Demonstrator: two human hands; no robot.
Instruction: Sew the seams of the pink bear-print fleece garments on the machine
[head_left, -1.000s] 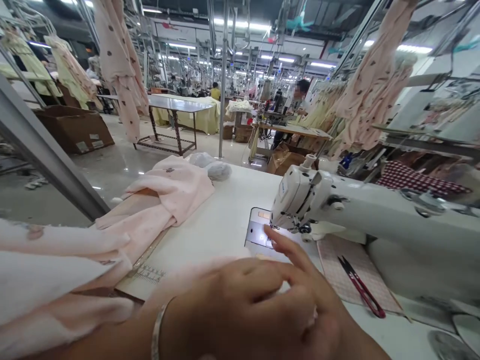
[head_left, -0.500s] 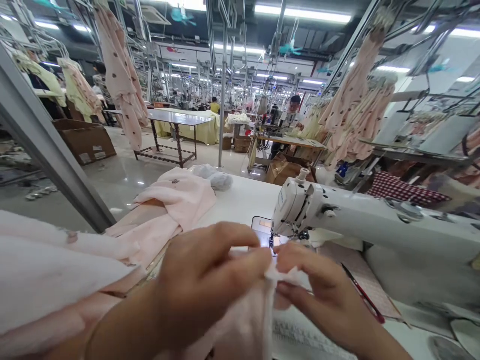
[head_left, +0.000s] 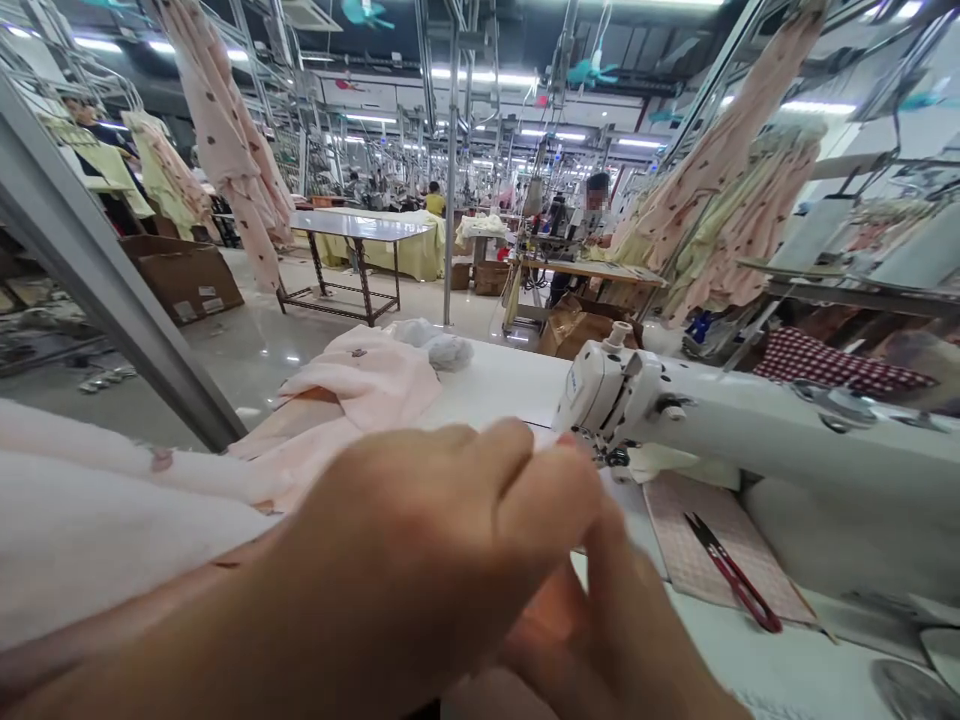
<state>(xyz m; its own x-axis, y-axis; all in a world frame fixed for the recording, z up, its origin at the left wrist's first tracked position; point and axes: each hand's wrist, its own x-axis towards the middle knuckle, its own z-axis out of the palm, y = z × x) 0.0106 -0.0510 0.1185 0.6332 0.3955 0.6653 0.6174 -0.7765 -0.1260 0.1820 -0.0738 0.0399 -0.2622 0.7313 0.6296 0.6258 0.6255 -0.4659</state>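
Close to the camera, my left hand [head_left: 442,530] is closed with its fingers pinched together, covering most of what lies beneath it. My right hand [head_left: 615,620] is pressed against it, fingers curled in and partly hidden behind the left. Between and below them shows a bit of pale pink fabric [head_left: 491,695], which both hands seem to grip. Just beyond my fingertips stands the white sewing machine [head_left: 750,410]; its needle area is mostly blocked by my hands. More pink fabric [head_left: 382,375] with dark motifs is heaped on the left of the white sewing table [head_left: 510,385].
Red-handled thread snips [head_left: 735,575] lie on a pink checked cloth [head_left: 679,510] at the right. A grey metal post [head_left: 127,270] rises on the left. Pink garments [head_left: 225,130] hang overhead. A person [head_left: 596,200] sits at another machine beyond.
Both hands have come closer together and nearer the camera, the left now overlapping the right. The fabric between them is more hidden. The view has shifted slightly, uncovering the snips.
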